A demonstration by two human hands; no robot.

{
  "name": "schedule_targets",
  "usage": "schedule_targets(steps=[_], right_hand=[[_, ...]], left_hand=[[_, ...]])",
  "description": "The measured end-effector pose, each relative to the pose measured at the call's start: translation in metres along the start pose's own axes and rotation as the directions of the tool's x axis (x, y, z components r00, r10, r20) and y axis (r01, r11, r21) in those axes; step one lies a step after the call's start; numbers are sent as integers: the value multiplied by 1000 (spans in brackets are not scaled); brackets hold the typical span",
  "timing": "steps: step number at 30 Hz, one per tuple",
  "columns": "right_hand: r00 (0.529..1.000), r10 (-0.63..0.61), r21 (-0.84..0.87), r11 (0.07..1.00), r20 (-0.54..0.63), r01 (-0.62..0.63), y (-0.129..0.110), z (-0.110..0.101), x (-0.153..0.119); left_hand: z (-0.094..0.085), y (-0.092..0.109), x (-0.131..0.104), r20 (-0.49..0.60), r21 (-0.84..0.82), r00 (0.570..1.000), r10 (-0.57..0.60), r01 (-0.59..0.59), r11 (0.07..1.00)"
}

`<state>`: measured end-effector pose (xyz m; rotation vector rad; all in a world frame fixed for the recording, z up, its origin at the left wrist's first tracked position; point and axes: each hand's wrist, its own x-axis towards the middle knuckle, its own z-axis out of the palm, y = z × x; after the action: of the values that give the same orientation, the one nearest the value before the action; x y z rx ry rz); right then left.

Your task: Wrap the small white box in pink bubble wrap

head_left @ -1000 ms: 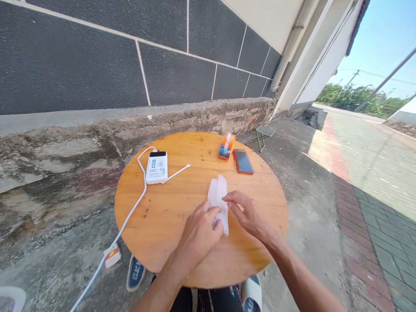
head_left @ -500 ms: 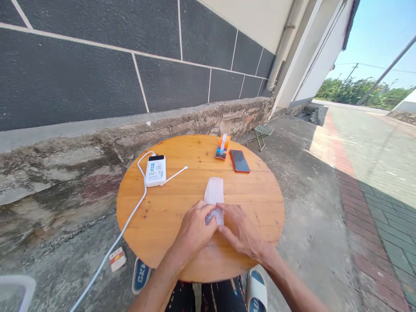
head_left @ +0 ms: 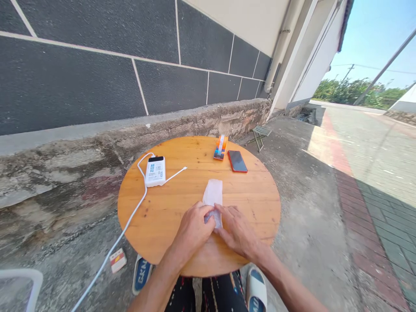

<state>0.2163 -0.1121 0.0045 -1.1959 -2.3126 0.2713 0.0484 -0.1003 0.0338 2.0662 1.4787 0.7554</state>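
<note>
A pale, whitish strip of thin wrapping (head_left: 213, 191) lies lengthwise on the round wooden table (head_left: 175, 201), its far end spread flat. My left hand (head_left: 196, 225) has its thumb and fingers curled on the near part of the strip, from the left. From the right, my right hand (head_left: 234, 228) grips the strip's near right edge, thumb close to the other thumb. Something bluish-white shows between the hands, partly covered by the fingers.
Toward the far edge are an orange tape dispenser (head_left: 221, 147) and a red-edged phone (head_left: 237, 161). A white power bank (head_left: 155, 171) with a cable lies at the left. A folding stool (head_left: 260, 134) stands beyond the table, near the wall.
The view has shifted slightly. Both hands remain at the strip's near end, and the right fingers sit a little closer over its edge.
</note>
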Motion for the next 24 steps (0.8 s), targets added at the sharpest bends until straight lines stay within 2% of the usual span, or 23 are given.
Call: schedule_targets(steps=[4, 9, 14, 19, 22, 24], right_hand=[[997, 18, 36, 999, 76, -21, -6, -11, -6], [981, 95, 124, 985, 171, -117, -9, -21, -8], [954, 154, 320, 918, 258, -235, -5, -27, 3], [919, 176, 493, 800, 353, -342, 5, -29, 18], [910, 172, 518, 775, 378, -362, 5, -29, 21], [911, 187, 480, 801, 367, -357, 2, -28, 17]], left_hand=[[-4, 2, -9, 48, -31, 999, -6, 7, 999], [-10, -1, -14, 126, -165, 992, -15, 36, 986], [-14, -4, -6, 182, -269, 983, -11, 60, 961], [-11, -12, 7, 232, -253, 972, -38, 99, 962], [-11, -14, 9, 255, -260, 966, -49, 117, 958], [-11, -13, 4, 238, -276, 971, -34, 101, 956]])
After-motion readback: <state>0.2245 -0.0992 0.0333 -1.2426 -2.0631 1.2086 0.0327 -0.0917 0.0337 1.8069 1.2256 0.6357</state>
